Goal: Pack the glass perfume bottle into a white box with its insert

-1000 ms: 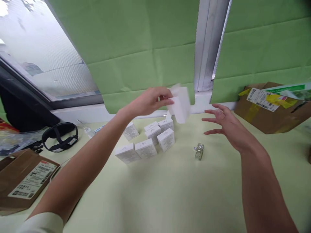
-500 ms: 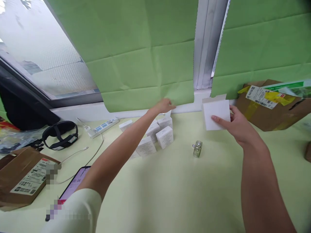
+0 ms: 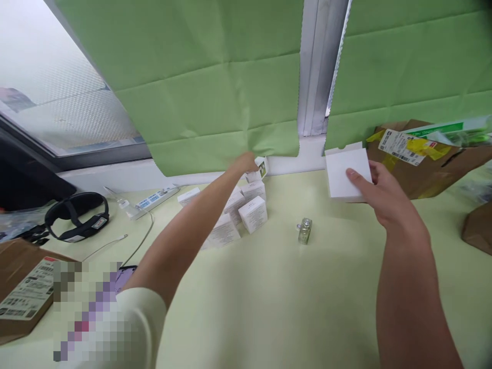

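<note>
At the back edge of the table, my left hand [image 3: 246, 163] is closed on a small white box [image 3: 262, 169], tilted so that a green-tinted side faces right. Its fingertips are partly hidden behind the wrist. Just below that hand, several white cartons [image 3: 252, 214] with fine print stand grouped, some covered by my forearm. My right hand [image 3: 378, 187] grips a plain white box [image 3: 348, 174] above the table, thumb on its front, a flap standing up at the top. Between both hands, a small clear glass bottle [image 3: 305, 231] lies on the tabletop.
A brown carton [image 3: 418, 171] with labels and yellow tape stands at the back right, another brown box [image 3: 478, 228] at the right edge. On the left are a black headband device [image 3: 77, 218], a power strip [image 3: 157, 198], cables, a labelled box [image 3: 28, 292] and a partly blurred phone [image 3: 125, 278].
My left hand has come down onto the small white box and tilted it. The right hand still holds its box, turned slightly. The whole view has shifted a little.
</note>
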`<state>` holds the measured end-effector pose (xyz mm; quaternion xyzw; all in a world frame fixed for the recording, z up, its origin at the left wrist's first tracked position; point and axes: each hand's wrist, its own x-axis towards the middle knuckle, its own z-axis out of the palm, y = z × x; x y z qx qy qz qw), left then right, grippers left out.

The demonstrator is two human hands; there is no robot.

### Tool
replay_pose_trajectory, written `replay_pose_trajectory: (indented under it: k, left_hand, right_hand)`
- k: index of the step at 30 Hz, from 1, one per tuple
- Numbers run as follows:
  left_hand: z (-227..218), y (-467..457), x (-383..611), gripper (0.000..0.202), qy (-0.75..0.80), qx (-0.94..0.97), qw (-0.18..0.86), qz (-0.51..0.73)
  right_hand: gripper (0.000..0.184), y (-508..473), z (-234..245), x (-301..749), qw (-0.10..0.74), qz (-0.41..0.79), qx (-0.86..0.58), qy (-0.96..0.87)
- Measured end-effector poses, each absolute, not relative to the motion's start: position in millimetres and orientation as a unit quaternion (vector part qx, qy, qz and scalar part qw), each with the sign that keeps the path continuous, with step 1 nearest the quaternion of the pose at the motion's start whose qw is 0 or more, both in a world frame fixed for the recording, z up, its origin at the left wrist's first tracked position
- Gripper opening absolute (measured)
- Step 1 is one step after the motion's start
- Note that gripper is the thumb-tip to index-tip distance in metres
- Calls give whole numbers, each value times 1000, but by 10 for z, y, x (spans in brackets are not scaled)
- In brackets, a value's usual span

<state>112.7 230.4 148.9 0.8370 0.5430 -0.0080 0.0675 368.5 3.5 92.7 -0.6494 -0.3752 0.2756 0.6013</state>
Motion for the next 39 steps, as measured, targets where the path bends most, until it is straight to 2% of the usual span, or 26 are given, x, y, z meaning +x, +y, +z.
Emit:
replay_pose_trajectory:
  k: [6, 8, 11, 14, 17, 19, 22, 26, 28, 30, 34, 39]
  left_hand:
    - [2144, 1432, 503, 52, 563, 816, 61, 116]
    - [2132, 916, 248, 56, 520, 811, 182, 197]
    - [1800, 171, -54, 60, 459, 789, 349, 213]
    - [1264, -372, -262, 65, 438, 727, 491, 196]
    - [784, -692, -432, 67, 438, 682, 565, 157]
    - [614, -802, -526, 65, 467, 696, 534, 112]
    - [704, -791, -597, 64, 504, 767, 393, 58]
    - [1345, -276, -497, 53, 482, 837, 248, 74]
    - [1673, 224, -373, 49, 488, 857, 141, 80]
    - [1867, 817, -215, 43, 505, 862, 51, 16]
    - [1744, 1888, 161, 30, 501, 862, 53, -63]
    - [1119, 2584, 582, 38, 451, 884, 70, -102]
  right_hand:
    - [56, -74, 1208, 3504, 701, 251, -534, -400]
    - [50, -126, 1273, 3346, 720, 265, -496, -406]
    - [48, -250, 1210, 3046, 703, 330, -487, -400]
    - [59, -476, 984, 2821, 633, 412, -515, -405]
    - [70, -721, 761, 2850, 561, 425, -579, -412]
    - [73, -795, 665, 3013, 560, 392, -617, -390]
    - [74, -714, 558, 3306, 575, 350, -656, -340]
    - [75, -470, 340, 3475, 564, 339, -679, -325]
    - [78, -396, 194, 3461, 558, 331, -686, -330]
    - [78, -367, 52, 3436, 557, 314, -692, -335]
    - [77, -364, -154, 3471, 571, 260, -703, -334]
    - [76, -329, -248, 3608, 569, 242, -716, -323]
